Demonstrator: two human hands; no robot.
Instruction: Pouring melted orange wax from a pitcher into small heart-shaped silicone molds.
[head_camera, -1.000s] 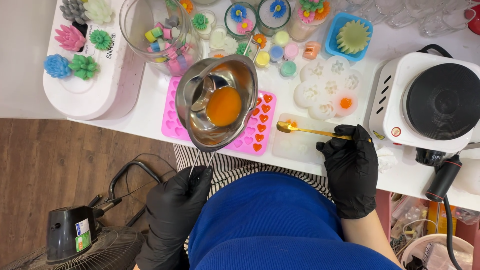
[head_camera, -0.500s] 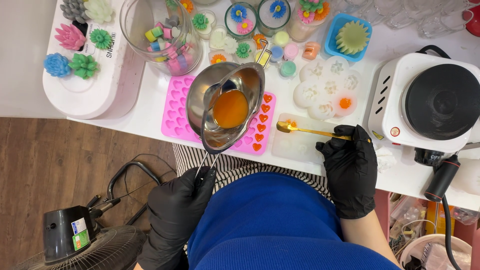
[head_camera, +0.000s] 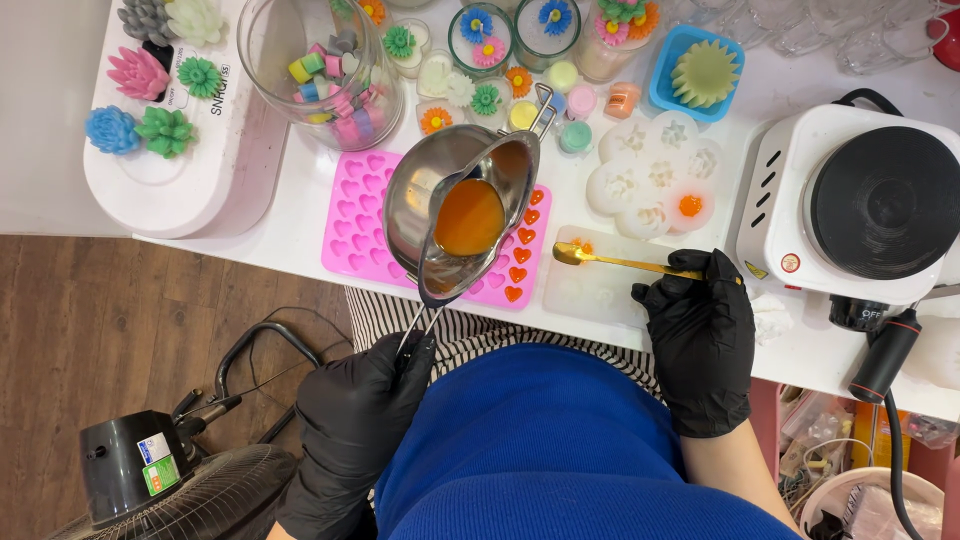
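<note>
My left hand (head_camera: 355, 420), in a black glove, grips the wire handle of a steel melting pot (head_camera: 455, 210) that holds orange liquid wax. The pot is tilted and hangs over a pink heart mould (head_camera: 355, 225), whose right-hand cavities are filled with orange. My right hand (head_camera: 700, 335), also gloved black, holds a gold spoon (head_camera: 625, 262) over a clear mould (head_camera: 590, 290) on the white table (head_camera: 300, 220). The spoon's bowl carries a little orange wax.
A white electric hot plate (head_camera: 860, 205) stands at the right, a white flower mould (head_camera: 655, 175) beside it. A glass jar of coloured wax pieces (head_camera: 325, 65), small flower candles, a blue mould (head_camera: 700, 70) and a white tray of succulent-shaped candles (head_camera: 165, 130) sit behind. A fan (head_camera: 170, 480) is on the floor.
The pot has moved right and tilted more steeply, so the orange wax has run toward its far spout. My right hand and the spoon have stayed put.
</note>
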